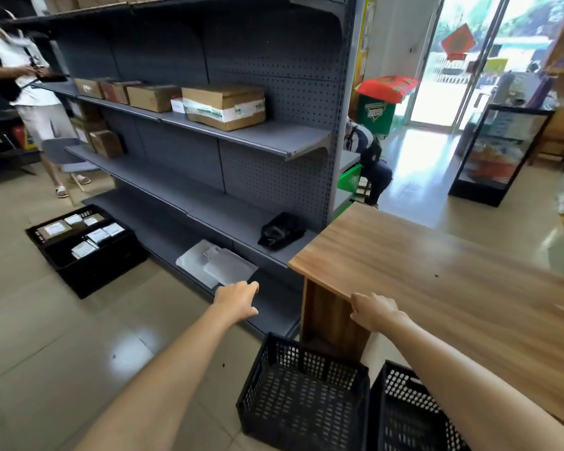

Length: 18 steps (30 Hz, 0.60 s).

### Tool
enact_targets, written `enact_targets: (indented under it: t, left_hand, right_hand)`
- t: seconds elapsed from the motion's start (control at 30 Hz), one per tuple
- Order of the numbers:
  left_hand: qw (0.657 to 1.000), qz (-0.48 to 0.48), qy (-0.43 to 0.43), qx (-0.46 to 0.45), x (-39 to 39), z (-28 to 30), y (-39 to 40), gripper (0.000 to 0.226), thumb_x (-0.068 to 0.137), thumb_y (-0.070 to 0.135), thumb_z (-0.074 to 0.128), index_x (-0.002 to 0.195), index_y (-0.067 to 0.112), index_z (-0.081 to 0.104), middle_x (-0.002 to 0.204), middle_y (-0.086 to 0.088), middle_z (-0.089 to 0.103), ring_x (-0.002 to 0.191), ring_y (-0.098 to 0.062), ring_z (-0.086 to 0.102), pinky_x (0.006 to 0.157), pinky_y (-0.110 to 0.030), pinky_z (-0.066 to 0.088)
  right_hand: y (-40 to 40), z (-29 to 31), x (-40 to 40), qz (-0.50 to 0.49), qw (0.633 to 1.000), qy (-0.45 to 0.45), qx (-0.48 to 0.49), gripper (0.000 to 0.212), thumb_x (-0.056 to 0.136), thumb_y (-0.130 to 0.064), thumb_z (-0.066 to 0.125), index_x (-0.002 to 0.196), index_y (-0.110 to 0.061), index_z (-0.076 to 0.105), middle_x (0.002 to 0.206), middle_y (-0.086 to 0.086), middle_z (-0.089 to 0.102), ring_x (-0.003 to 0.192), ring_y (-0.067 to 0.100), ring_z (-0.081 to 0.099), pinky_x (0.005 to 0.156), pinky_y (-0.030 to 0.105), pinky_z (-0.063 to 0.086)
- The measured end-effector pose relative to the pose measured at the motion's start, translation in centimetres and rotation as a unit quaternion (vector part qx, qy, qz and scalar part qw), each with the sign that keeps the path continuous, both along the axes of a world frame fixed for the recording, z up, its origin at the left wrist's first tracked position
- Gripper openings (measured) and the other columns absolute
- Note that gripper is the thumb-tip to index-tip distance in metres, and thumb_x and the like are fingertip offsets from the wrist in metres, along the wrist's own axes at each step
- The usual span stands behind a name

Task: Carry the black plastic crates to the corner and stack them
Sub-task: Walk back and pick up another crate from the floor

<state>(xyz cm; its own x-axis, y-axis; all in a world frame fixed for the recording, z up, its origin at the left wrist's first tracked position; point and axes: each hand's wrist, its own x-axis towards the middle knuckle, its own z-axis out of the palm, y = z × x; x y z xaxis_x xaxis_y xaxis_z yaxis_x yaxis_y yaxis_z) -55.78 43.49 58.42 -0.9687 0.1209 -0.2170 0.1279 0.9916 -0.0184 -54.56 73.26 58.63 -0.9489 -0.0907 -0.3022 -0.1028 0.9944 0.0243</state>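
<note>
Both hands reach forward and hold nothing — the left hand (238, 301) hangs in the air with loosely curled fingers in front of the grey shelving (189, 164), the right hand (373, 312) hovers at the near edge of the wooden bench (453, 271), fingers bent downward. Two empty black crates sit on the tiled floor (46, 336) below the arms: the left crate (302, 392) and, just beside it, the right crate (404, 415), partly behind the right forearm. A third black crate (85, 249), filled with packets, rests by the shelving's base, well apart.
</note>
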Motion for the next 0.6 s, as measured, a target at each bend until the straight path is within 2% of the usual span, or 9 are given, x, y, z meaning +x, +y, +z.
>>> enact_targets:
  t: [0.3,0.4,0.5,0.6]
  left_hand:
    - [0.998,0.065,0.015,0.020,-7.4,0.4,6.0,0.047,0.090,0.037,0.058,0.133,0.022,0.045,0.128,-0.001,0.056,0.113,-0.025,0.058,0.081,-0.035,0.042]
    - [0.997,0.071,0.009,0.025,-7.8,-0.3,6.9,0.046,0.089,0.035,0.058,0.132,0.022,0.045,0.129,0.000,0.056,0.113,-0.025,0.058,0.079,-0.035,0.042]
    - [0.996,0.087,-0.001,0.023,-7.8,-1.2,6.5,0.046,0.088,0.033,0.058,0.131,0.022,0.045,0.127,-0.002,0.055,0.114,-0.027,0.058,0.083,-0.037,0.044]
    - [0.995,0.093,-0.014,0.020,-7.5,-2.5,5.7,0.044,0.087,0.034,0.058,0.128,0.021,0.045,0.124,-0.003,0.055,0.114,-0.028,0.057,0.083,-0.036,0.044]
  right_hand:
    - [3.5,0.6,-11.9,0.063,0.998,0.017,-0.022,0.023,0.095,-0.025,0.045,0.116,-0.019,0.054,0.115,0.005,0.064,0.102,0.026,0.062,0.071,0.032,0.043]
    - [4.0,-0.3,-12.9,0.072,0.997,-0.002,-0.015,0.024,0.095,-0.024,0.045,0.117,-0.020,0.055,0.116,0.004,0.064,0.101,0.025,0.063,0.072,0.033,0.044]
    - [3.8,-1.2,-13.5,0.081,0.997,-0.012,-0.009,0.029,0.095,-0.022,0.043,0.121,-0.019,0.053,0.119,0.004,0.063,0.106,0.026,0.062,0.073,0.033,0.043]
    - [3.1,-1.9,-13.4,0.085,0.996,-0.017,-0.020,0.031,0.094,-0.023,0.041,0.123,-0.019,0.053,0.123,0.005,0.062,0.109,0.027,0.061,0.079,0.035,0.045]
